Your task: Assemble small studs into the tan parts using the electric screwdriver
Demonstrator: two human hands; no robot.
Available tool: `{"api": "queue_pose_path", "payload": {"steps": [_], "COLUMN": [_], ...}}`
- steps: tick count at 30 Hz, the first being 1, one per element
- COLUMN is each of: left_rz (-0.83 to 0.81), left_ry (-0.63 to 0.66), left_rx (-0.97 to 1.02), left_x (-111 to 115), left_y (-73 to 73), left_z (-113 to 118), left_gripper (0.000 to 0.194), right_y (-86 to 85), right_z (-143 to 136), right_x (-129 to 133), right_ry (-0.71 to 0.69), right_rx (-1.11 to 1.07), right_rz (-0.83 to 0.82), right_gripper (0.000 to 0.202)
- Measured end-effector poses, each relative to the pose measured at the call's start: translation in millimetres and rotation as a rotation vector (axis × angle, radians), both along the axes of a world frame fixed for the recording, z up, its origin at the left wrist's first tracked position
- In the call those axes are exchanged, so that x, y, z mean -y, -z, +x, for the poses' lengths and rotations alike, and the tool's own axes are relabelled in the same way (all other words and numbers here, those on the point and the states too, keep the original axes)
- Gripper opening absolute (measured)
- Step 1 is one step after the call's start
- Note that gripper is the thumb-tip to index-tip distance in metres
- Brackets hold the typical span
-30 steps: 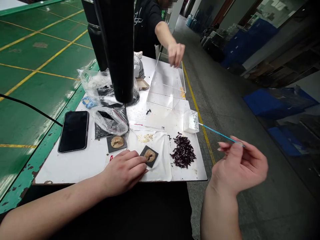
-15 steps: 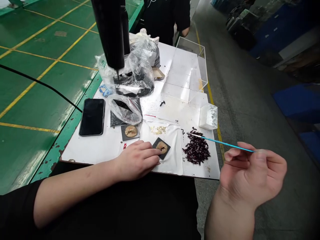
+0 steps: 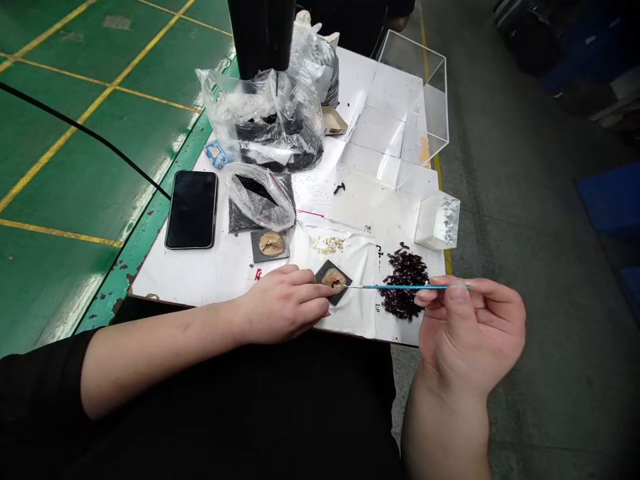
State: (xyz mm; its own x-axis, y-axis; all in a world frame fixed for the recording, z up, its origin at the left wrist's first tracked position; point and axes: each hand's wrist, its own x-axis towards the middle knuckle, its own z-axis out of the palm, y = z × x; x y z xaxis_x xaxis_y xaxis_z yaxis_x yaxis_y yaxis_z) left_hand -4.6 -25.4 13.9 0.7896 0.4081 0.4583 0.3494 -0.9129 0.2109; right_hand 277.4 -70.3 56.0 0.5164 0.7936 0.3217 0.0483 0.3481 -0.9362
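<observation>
My right hand [image 3: 473,330] pinches a thin blue stick [image 3: 400,287] between thumb and fingers. Its pale, narrow tip points left and reaches the edge of a tan round lump [image 3: 339,278]. That lump sits on a small dark square plate [image 3: 345,299] on white cloth. My left hand [image 3: 287,303] rests palm down, its index fingertip on the left side of the lump and the other fingers loosely bent. Small gold rings [image 3: 327,245] lie scattered just beyond the plate. Beneath the stick is a pile of dark, shiny little pieces [image 3: 405,267].
A second tan lump on a plate [image 3: 271,245], a phone [image 3: 191,210] and an open bag of black grains [image 3: 260,198] stand left. Farther back are plastic bags [image 3: 280,127] and a clear box [image 3: 395,100]. A whitish block [image 3: 438,221] is at the right edge.
My right hand has moved left, bringing the stick's tip from the dark pile to the tan lump. My left hand keeps its place on the lump. The camera view has shifted.
</observation>
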Motion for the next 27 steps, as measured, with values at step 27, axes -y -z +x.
{"api": "queue_pose_path", "payload": {"steps": [27], "left_rz": [-0.008], "left_ry": [0.009], "left_rx": [-0.006], "left_x": [-1.1], "left_y": [-1.2], "left_z": [0.5], "left_gripper": [0.020], "right_y": [6.0], "right_z": [-10.6], "right_x": [-5.5], "right_ry": [0.038], "right_rx": [0.040], "right_rz": [-0.018], "right_gripper": [0.026]}}
